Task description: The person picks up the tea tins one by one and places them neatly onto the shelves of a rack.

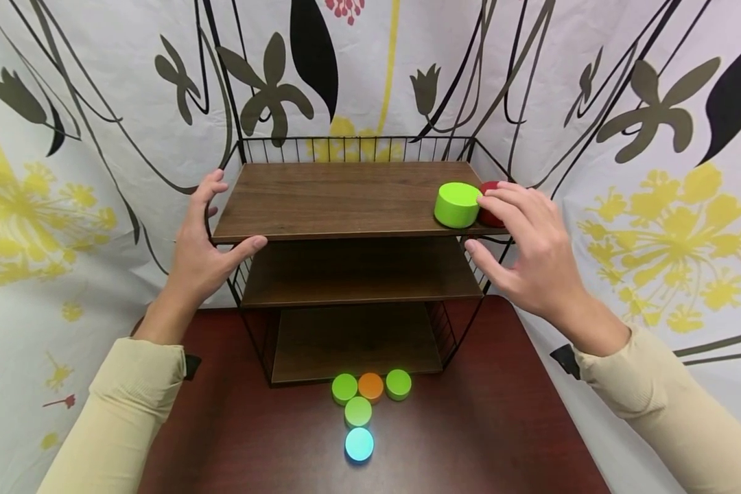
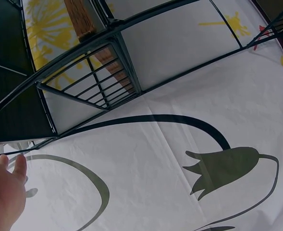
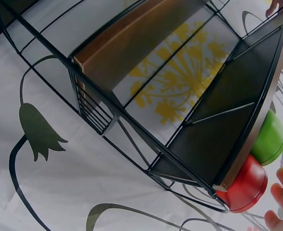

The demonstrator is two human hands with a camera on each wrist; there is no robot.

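In the head view a three-tier shelf rack has a brown wooden top board (image 1: 339, 199) in a black wire frame. On its right end sit a bright green round container (image 1: 457, 208) and, beside it, a red one (image 3: 244, 186) partly hidden by my right hand (image 1: 534, 250). That hand's fingers reach over the red container, thumb spread below the board's front edge; the right wrist view shows a gap between fingertips and container. My left hand (image 1: 200, 250) is at the board's left end, fingers extended beside the wire frame, thumb across the front corner. Neither hand grips anything.
Below are the middle board (image 1: 364, 274) and bottom board (image 1: 358, 339). On the dark red table (image 1: 469, 425) before the rack lie several small round pieces: green ones (image 1: 358, 412), an orange one (image 1: 370, 387) and a glowing blue one (image 1: 359, 445). Flower-printed cloth (image 1: 370, 82) hangs behind and at both sides.
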